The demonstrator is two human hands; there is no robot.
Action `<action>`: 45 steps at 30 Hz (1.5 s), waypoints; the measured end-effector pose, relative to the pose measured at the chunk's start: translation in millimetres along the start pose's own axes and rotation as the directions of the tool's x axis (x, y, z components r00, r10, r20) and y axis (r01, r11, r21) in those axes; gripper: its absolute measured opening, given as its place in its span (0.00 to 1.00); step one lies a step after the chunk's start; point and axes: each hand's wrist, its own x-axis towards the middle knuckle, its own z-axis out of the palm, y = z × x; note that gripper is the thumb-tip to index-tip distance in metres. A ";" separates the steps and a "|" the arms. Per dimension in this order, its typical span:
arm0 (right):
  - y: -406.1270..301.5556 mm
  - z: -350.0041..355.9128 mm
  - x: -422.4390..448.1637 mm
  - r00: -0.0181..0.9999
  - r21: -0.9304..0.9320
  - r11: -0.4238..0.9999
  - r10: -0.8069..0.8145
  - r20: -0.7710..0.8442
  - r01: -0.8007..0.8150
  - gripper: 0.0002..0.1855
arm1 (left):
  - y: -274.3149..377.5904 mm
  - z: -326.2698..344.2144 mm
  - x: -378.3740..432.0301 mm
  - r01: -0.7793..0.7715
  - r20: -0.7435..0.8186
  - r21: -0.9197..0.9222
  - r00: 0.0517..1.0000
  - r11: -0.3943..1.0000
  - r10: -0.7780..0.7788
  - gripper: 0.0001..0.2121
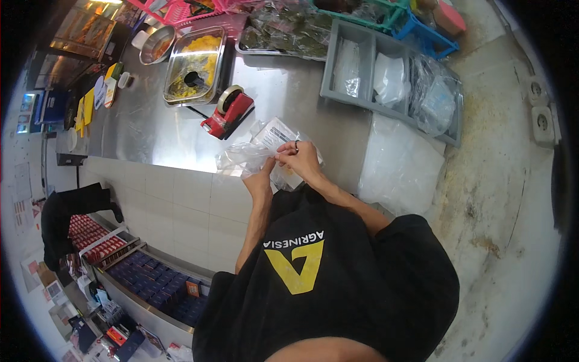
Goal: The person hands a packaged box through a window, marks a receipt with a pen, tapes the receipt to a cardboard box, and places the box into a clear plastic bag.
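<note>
My left hand grips the gathered edge of a clear plastic bag at the front of the steel worktable. Thumb and forefinger of my right hand, which wears a dark ring, pinch the plastic close to my left thumb. Beneath both hands lies a flat, pale printed packet, partly covered by the plastic and my fingers. Whether the packet is inside the bag I cannot tell. Beyond the bag stands a red tape dispenser with a roll of tape on it.
A glass-lidded tray of yellow food stands behind the dispenser. At right, a grey divided bin holds plastic bags, beside a stack of clear plastic sheets. Another person in black bends over red packs at far left, near rows of dark blue boxes.
</note>
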 end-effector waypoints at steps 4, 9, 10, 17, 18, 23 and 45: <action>-4.0 1.3 -2.6 1.000 -0.131 0.991 -0.004 -0.009 0.002 0.06 | -8.7 5.6 -4.2 -0.099 -0.107 0.065 0.989 0.993 0.106 0.14; 12.5 0.2 3.3 0.995 -0.008 0.997 0.083 0.057 -0.082 0.05 | -1.7 10.7 -7.9 -0.104 -0.152 0.136 0.981 0.985 0.124 0.15; 6.9 2.2 1.9 0.994 -0.018 0.998 0.069 0.080 -0.068 0.05 | -1.4 10.6 -8.3 -0.083 -0.138 0.129 0.985 0.988 0.101 0.15; -5.9 6.3 -0.8 0.981 -0.041 0.987 0.156 0.114 -0.153 0.06 | -15.3 7.4 -4.7 -0.051 -0.168 0.245 0.981 0.968 0.094 0.09; -2.2 6.9 0.4 0.985 -0.068 0.988 0.143 0.101 -0.136 0.05 | -13.4 7.8 -5.7 -0.046 -0.156 0.251 0.984 0.967 0.087 0.09; -4.1 0.4 5.1 0.985 -0.141 0.983 0.133 0.107 -0.117 0.05 | -3.8 4.0 2.8 -0.150 -0.010 0.180 0.988 0.972 0.155 0.10; -1.1 -15.0 -2.3 0.997 -0.163 0.985 -0.040 0.068 0.051 0.07 | -23.1 -16.9 35.7 0.047 0.474 -0.233 0.877 0.971 0.072 0.12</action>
